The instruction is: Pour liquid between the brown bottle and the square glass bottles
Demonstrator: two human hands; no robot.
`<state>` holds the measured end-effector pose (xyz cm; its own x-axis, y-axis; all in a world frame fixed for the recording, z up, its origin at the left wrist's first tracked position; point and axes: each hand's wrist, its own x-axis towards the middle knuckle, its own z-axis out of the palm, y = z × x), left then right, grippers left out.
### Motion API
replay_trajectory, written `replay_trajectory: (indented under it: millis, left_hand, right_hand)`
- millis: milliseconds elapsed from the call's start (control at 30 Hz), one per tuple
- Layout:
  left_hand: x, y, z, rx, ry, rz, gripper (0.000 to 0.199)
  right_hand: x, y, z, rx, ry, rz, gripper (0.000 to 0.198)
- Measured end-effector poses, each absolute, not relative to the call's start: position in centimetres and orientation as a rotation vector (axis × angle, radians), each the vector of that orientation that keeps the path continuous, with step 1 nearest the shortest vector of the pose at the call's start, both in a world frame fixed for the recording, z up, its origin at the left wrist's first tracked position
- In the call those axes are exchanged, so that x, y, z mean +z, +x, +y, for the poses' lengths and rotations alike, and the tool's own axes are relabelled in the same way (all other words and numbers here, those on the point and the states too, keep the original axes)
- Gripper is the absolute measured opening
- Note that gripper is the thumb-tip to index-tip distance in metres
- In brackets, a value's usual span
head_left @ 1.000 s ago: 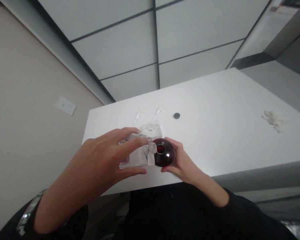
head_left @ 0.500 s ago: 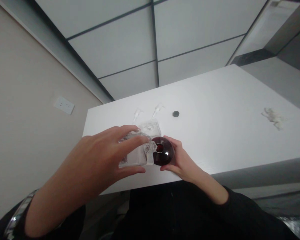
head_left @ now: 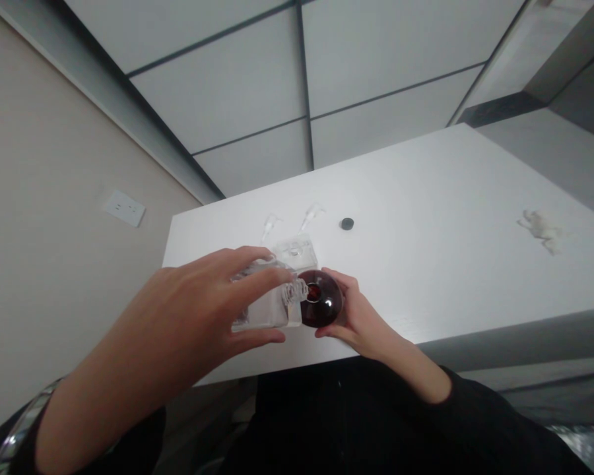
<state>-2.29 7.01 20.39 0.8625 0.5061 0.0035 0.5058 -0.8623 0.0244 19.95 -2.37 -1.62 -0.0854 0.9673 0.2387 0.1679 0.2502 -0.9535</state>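
My left hand is closed around a clear, square-sided bottle, tilted so its threaded neck points right. That neck sits at the round mouth of a dark reddish-brown bottle with a rounded shoulder. Fingers of my right hand wrap the dark bottle from its right side and keep it upright. I cannot make out whether liquid runs between the two necks. Just behind them stands a second clear square bottle with an uncapped opening, partly hidden by my left hand.
Two clear-white pump heads lie on the white table behind the bottles. A small dark round cap is to their right. Crumpled whitish tissue lies far right. A wall with a socket borders the left, and panelled doors the back.
Both hands and both bottles keep nearly the same pose. The whole view has shifted very slightly.
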Motion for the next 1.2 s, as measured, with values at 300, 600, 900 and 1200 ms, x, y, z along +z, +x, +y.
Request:
replay_trajectory:
  millis: [300, 600, 900, 1200]
  left_hand:
    - [20.57, -2.2, 6.86, -0.015, 3.088, 0.786, 0.047]
    - [20.98, -2.01, 6.53, -0.036, 3.08, 0.809, 0.043]
    - [21.12, -1.97, 6.31, -0.046, 3.103, 0.795, 0.043]
    - [21.23, -1.97, 6.32, -0.064, 3.142, 0.755, 0.041]
  right_hand:
    - [-1.28, 19.88, -2.33, 1.007, -1.125, -1.489, 0.1]
    - [-1.7, 20.03, -2.22, 0.962, -1.101, -1.511, 0.098]
    - [-1.94, 19.8, -2.41, 0.991, -1.117, -1.479, 0.099]
    - [-2.14, 19.79, -2.32, 0.939, -1.086, -1.496, 0.095]
